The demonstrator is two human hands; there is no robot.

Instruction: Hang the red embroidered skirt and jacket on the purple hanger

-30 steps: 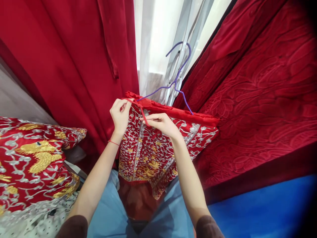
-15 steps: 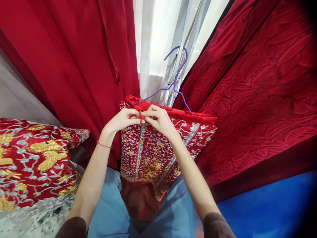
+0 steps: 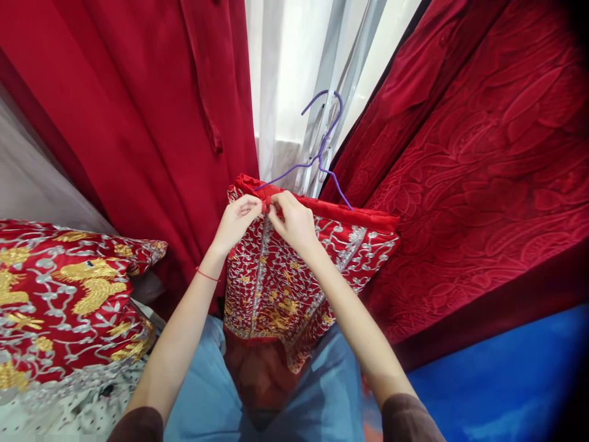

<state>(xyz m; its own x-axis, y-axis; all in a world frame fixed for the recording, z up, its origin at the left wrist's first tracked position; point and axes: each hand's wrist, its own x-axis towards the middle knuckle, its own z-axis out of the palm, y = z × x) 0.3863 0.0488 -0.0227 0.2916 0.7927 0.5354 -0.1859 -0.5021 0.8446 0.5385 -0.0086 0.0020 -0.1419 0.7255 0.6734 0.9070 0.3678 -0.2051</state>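
A red skirt point(image 3: 280, 288) with silver and gold embroidery hangs in front of my knees. Along its top runs a plain red satin waistband point(image 3: 368, 218), with a purple wire hanger point(image 3: 319, 156) at it. Near the left end of the band, my left hand point(image 3: 236, 222) is closed in a pinch on a thin red ribbon point(image 3: 265, 205). My right hand point(image 3: 294, 224) pinches the same ribbon from the other side, fingertips almost meeting. Most of the ribbon is hidden by the fingers, so its knot or loop cannot be made out.
Another red embroidered cloth point(image 3: 78, 294) lies to the left on a white dotted fabric point(image 3: 55, 411). Plain red drapes point(image 3: 161, 123) hang at the back left, and a patterned red velvet cloth point(image 3: 483, 196) at the right. Pale metal bars point(image 3: 329, 80) stand behind the hanger. Blue material point(image 3: 506, 380) lies lower right.
Both hands have moved slightly up, close against the waistband. The ribbon loop that showed between the fingers is now a small bunch. The hanger and skirt top have shifted a little left.
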